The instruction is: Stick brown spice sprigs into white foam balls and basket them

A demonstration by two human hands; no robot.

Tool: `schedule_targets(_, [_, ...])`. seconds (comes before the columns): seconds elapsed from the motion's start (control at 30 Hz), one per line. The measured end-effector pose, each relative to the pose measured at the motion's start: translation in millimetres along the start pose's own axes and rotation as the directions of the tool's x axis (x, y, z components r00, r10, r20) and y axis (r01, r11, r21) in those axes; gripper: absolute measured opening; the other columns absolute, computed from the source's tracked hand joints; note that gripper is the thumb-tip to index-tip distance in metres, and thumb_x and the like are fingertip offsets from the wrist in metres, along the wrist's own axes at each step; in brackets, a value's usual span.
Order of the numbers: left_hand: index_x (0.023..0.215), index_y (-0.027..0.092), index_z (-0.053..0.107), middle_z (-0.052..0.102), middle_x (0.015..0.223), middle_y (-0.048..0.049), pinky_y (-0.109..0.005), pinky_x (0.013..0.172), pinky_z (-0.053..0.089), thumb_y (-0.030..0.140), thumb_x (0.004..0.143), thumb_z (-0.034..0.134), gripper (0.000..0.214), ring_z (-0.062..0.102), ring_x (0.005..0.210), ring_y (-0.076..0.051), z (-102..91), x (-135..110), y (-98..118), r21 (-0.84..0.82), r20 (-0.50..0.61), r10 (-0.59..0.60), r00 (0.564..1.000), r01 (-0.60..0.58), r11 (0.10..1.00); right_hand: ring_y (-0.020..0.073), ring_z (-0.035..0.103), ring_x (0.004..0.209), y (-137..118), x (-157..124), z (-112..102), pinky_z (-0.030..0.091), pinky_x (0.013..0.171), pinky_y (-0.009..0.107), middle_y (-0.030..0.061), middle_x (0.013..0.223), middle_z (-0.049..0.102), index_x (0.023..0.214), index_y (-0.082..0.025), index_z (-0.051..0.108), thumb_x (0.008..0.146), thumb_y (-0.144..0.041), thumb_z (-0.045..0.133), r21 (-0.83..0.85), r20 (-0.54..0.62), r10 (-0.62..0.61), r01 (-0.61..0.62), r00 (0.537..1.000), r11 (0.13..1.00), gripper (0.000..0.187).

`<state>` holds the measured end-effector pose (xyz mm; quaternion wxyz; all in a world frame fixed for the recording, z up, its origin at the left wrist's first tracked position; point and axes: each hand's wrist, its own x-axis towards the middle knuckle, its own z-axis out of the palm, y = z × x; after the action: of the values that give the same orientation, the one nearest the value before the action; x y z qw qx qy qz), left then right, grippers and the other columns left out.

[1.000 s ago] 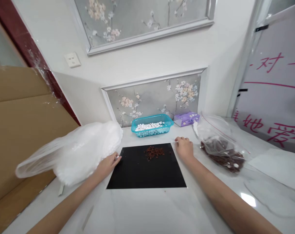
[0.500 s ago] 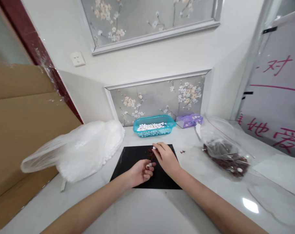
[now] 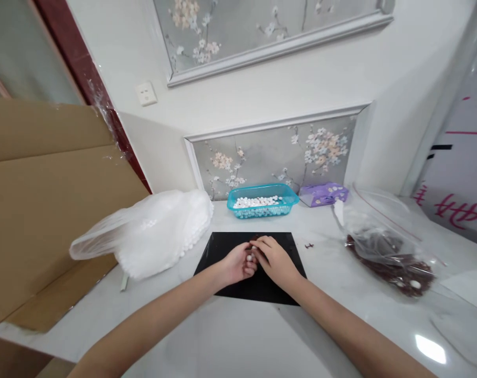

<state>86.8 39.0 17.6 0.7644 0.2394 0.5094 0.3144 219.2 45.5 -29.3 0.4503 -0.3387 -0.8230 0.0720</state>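
We hold white balls [image 3: 249,258] in our left hand [image 3: 238,265], fingers curled, above the black mat [image 3: 262,286]. We position our right hand [image 3: 275,265] immediately to its right, fingertips against the left; the exact contact is partly hidden. At the far side, we note a blue tray [image 3: 293,200] containing white beads [image 3: 257,202], with a purple pack [image 3: 325,194] to its right. We locate one clear bag [image 3: 163,236] left of the mat, another [image 3: 391,257], with brown contents, right.

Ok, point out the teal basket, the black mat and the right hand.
Teal basket [image 3: 263,212], head view: front wall.
Black mat [image 3: 257,289], head view: bare near part.
Right hand [image 3: 276,261], head view: back of the hand.
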Motion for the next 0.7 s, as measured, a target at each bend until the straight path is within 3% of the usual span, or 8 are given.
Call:
schedule_targets(0.2, [0.069,0.014,0.046,0.031,0.053,0.0079,-0.014,0.034,0.018,0.036,0.090,0.042,0.031,0.024,0.039,-0.002,-8.9,9.3,9.5,0.156,-0.044,0.077,0.996,-0.070,0.985,0.0212,0.055,0.095,2.7,0.8,-0.6,0.049,0.085,0.038,0.0102,0.109,0.059,0.123,-0.017,0.052,0.090,-0.020,0.040,-0.026,0.039,0.036,-0.035,0.999,0.999,0.036])
schedule_targets(0.33, [0.089,0.012,0.055,0.051,0.068,0.0023,-0.017,0.043,0.039,0.036,0.088,0.048,0.025,0.043,0.049,-0.004,-1.2,21.1,55.0,0.341,-0.111,0.263,0.958,-0.212,0.916,0.0235,0.054,0.096,4.8,1.7,2.1,0.048,0.085,0.042,0.0129,0.110,0.058,0.122,-0.014,0.052,0.088,-0.021,0.042,-0.074,0.017,0.176,-0.174,0.984,0.982,0.036])
schedule_targets(0.4, [0.099,0.012,0.056,0.058,0.085,-0.0029,-0.023,0.057,0.049,0.036,0.090,0.043,0.028,0.056,0.066,-0.009,7.3,35.0,89.8,0.448,-0.146,0.409,0.901,-0.308,0.839,0.0254,0.054,0.098,6.4,1.1,5.6,0.048,0.085,0.043,0.0142,0.111,0.058,0.119,-0.013,0.055,0.085,-0.018,0.046,-0.121,0.033,0.211,-0.205,0.977,0.971,0.036])
schedule_targets(0.47, [0.107,0.012,0.055,0.058,0.097,-0.0054,-0.030,0.071,0.051,0.034,0.094,0.030,0.036,0.059,0.085,-0.014,15.3,52.9,122.7,0.557,-0.172,0.551,0.817,-0.381,0.738,0.0275,0.053,0.101,8.0,-0.5,9.3,0.048,0.086,0.045,0.0142,0.112,0.059,0.115,-0.014,0.058,0.082,-0.016,0.048,-0.165,0.068,0.206,-0.192,0.976,0.967,0.035])
schedule_targets(0.5, [0.110,0.013,0.054,0.058,0.104,-0.0074,-0.035,0.075,0.052,0.034,0.089,0.046,0.031,0.059,0.088,-0.016,17.7,62.0,136.1,0.607,-0.187,0.609,0.771,-0.397,0.689,0.0282,0.053,0.102,8.8,-1.6,10.7,0.048,0.086,0.046,0.0138,0.112,0.060,0.113,-0.015,0.060,0.082,-0.015,0.048,-0.179,0.086,0.196,-0.178,0.977,0.967,0.033])
schedule_targets(0.53, [0.113,0.014,0.053,0.057,0.110,-0.0083,-0.038,0.079,0.051,0.034,0.087,0.049,0.033,0.058,0.093,-0.018,18.6,70.5,146.5,0.656,-0.198,0.658,0.727,-0.400,0.640,0.0285,0.053,0.102,9.4,-2.8,11.6,0.047,0.086,0.047,0.0132,0.112,0.060,0.112,-0.016,0.061,0.082,-0.015,0.048,-0.188,0.105,0.187,-0.166,0.977,0.968,0.032])
schedule_targets(0.6, [0.117,0.016,0.051,0.053,0.119,-0.0099,-0.043,0.086,0.048,0.033,0.084,0.054,0.037,0.055,0.102,-0.021,15.4,83.0,157.5,0.738,-0.202,0.735,0.648,-0.392,0.549,0.0279,0.053,0.102,10.7,-4.6,11.6,0.048,0.086,0.046,0.0122,0.111,0.061,0.109,-0.017,0.062,0.083,-0.014,0.047,-0.191,0.130,0.187,-0.160,0.974,0.968,0.030])
schedule_targets(0.7, [0.123,0.018,0.047,0.044,0.131,-0.0105,-0.049,0.094,0.042,0.031,0.085,0.053,0.041,0.047,0.115,-0.025,1.6,84.2,153.0,0.825,-0.158,0.812,0.561,-0.377,0.421,0.0259,0.055,0.098,12.1,-5.4,9.2,0.049,0.083,0.044,0.0104,0.106,0.063,0.100,-0.017,0.064,0.084,-0.012,0.046,-0.177,0.157,0.204,-0.176,0.966,0.968,0.025])
